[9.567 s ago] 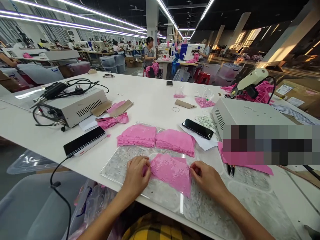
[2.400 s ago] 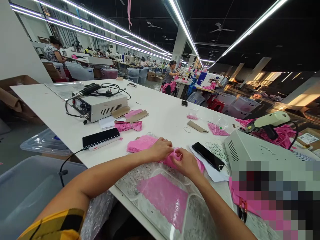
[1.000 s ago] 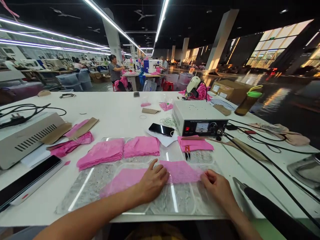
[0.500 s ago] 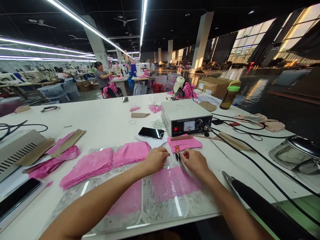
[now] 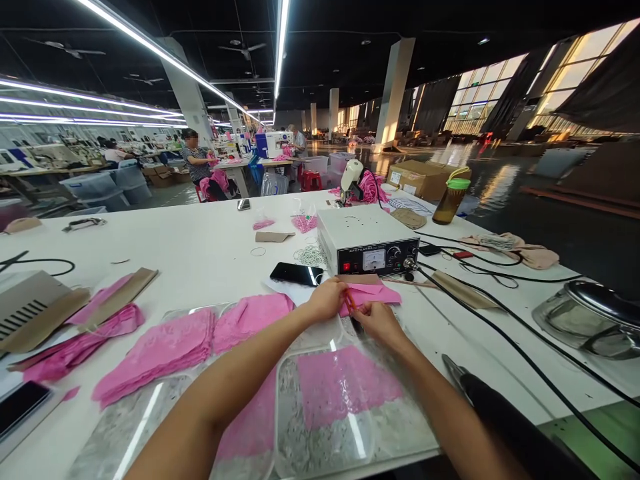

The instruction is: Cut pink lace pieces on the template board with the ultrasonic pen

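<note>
My left hand (image 5: 328,301) is closed beside the folded pink fabric (image 5: 380,293), its fingertips at the orange handles; what they hold, if anything, is hidden. Pinched fingers of my right hand (image 5: 381,323) are on a small pair of thread snips (image 5: 351,301) with orange handles; the dark blades are partly covered. Below my hands, a sheet of pink fabric (image 5: 345,387) lies under a clear template (image 5: 325,457) with rounded windows. Pink fabric stacks (image 5: 160,347) rest on its left side.
A control box (image 5: 377,257) with a lit red switch stands behind my hands, next to a black phone (image 5: 297,273). Black cables (image 5: 480,310) cross the right side, near a handheld tool (image 5: 495,400) and a lidded glass pot (image 5: 590,320). A bottle (image 5: 450,203) stands farther back.
Both hands have drawn together around the thread snips, which lay between them before. My right fingers have closed on the snips. The view has shifted slightly.
</note>
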{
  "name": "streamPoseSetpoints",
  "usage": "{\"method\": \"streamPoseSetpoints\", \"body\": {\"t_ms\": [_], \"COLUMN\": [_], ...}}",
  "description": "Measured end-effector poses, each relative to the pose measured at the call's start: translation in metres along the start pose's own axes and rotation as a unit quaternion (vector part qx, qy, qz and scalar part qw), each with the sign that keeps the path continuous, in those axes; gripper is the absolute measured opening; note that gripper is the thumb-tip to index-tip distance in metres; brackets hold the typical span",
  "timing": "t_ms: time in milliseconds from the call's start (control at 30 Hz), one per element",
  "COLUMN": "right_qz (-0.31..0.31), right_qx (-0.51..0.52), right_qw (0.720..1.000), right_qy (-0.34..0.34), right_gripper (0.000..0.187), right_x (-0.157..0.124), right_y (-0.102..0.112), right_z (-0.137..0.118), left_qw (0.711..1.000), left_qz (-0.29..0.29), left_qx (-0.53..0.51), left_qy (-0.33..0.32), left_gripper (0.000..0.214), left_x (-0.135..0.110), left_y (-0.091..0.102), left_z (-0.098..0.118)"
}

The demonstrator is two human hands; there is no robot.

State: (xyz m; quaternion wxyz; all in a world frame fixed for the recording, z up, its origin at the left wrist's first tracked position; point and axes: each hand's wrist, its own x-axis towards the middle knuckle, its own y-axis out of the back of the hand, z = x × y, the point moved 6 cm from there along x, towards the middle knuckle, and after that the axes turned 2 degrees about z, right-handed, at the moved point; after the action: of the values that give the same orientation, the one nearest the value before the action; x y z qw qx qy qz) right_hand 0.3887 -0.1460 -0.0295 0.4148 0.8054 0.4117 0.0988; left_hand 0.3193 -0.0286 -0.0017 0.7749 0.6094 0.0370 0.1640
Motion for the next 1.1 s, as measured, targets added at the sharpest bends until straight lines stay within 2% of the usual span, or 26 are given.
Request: {"method": "streamPoseSetpoints", "body": {"t_ms": [167, 400, 633, 867, 1100], "right_qz": [0.009, 0.019, 0.035, 0.031, 0.018], "right_qx": [0.066, 0.123, 0.146, 0.172, 0.232], "right_qw": [0.998, 0.991, 0.988, 0.983, 0.972], "right_qy": [-0.016, -0.047, -0.048, -0.049, -0.024], "right_gripper": [0.036, 0.037, 0.037, 0.036, 0.032], "right_x": [0.007, 0.014, 0.016, 0.018, 0.016], "right_y": [0.003, 0.003, 0.006, 0.009, 0.009], "right_z": [0.011, 0.027, 0.036, 0.042, 0.042], "left_qw": [0.999, 0.988, 0.989, 0.994, 0.993], "left_qz": [-0.050, -0.138, -0.124, -0.098, -0.102], "left_qx": [-0.002, -0.004, 0.003, -0.029, -0.055], "left_qy": [0.011, -0.074, -0.076, -0.045, -0.028], "left_gripper": [0.031, 0.030, 0.030, 0.031, 0.031], "left_x": [0.012, 0.006, 0.007, 0.017, 0.026], "left_y": [0.000, 0.008, 0.004, 0.002, 0.002], "left_z": [-0.012, -0.006, -0.001, -0.012, -0.018]}}
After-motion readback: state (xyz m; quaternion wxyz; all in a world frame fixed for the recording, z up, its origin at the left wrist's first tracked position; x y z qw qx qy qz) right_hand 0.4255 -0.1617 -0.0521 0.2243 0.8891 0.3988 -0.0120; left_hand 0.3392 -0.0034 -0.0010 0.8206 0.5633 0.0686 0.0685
